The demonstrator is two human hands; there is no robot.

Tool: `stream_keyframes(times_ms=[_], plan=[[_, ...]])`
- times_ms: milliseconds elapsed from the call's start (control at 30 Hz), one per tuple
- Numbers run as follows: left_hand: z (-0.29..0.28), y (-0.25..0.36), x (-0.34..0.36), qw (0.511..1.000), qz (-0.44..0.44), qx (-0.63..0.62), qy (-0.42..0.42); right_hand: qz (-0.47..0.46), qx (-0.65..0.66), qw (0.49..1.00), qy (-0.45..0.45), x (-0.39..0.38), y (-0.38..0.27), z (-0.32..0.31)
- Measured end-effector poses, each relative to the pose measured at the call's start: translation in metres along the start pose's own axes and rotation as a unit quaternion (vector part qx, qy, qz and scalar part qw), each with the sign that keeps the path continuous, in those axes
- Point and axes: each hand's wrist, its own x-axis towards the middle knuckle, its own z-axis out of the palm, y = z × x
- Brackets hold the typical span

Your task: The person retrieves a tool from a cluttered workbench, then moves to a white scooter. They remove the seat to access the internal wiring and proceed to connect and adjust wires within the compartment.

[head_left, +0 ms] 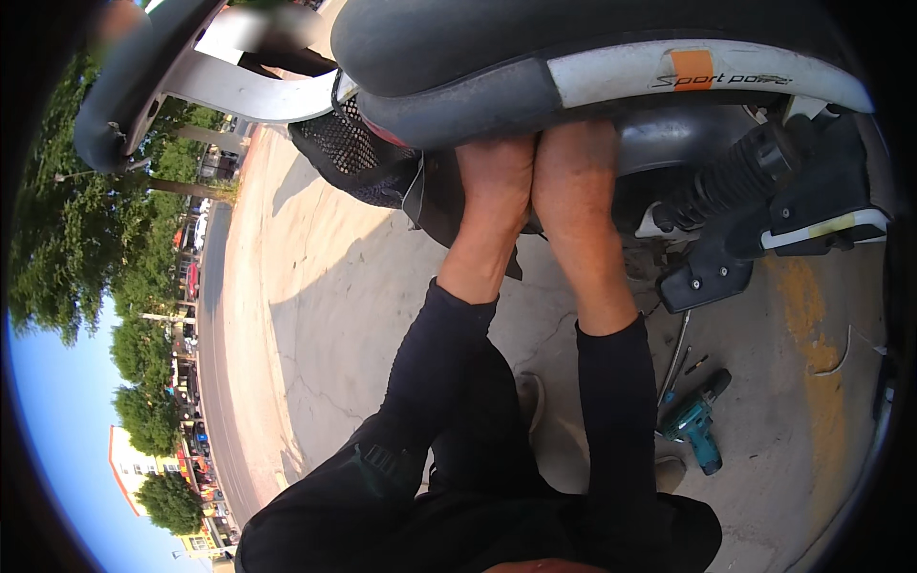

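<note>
Both arms reach forward, in black sleeves, to the side of a scooter with a black seat [592, 29]. My left hand [499, 162] goes in under the lower edge of the grey and white side panel [611, 76]. Right beside it, my right hand [578, 158] reaches under the same edge, and the two nearly touch at the wrists. The fingers of both are hidden beneath the panel, so what they touch or hold does not show. A dark flap hangs next to my left wrist. To the right of my right hand is a silvery rounded part [669, 138].
A black shock absorber [735, 181] and a footrest bracket [707, 282] stick out at right. On the concrete lie a teal cordless drill [695, 425], a long screwdriver [674, 363] and a small dark bit [698, 364]. A black mesh bag [349, 153] hangs at left, near a grab rail [248, 91].
</note>
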Motion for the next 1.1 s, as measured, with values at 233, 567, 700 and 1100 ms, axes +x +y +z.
stream_keyframes(times_ms=[233,567,700,1100], plan=[[-0.008,-0.007,0.001,0.995,-0.074,-0.072,0.007,0.005,-0.067,0.992,-0.111,0.000,0.005,0.000],[0.002,-0.002,0.003,0.997,-0.031,-0.065,0.003,0.020,-0.004,1.000,0.013,-0.006,0.005,0.012],[0.001,0.002,0.003,0.994,-0.050,-0.099,0.007,-0.001,0.033,0.999,0.029,-0.004,0.000,0.008],[-0.012,0.012,-0.030,0.987,-0.131,0.082,0.044,0.028,0.065,0.998,0.003,-0.009,-0.002,0.008]])
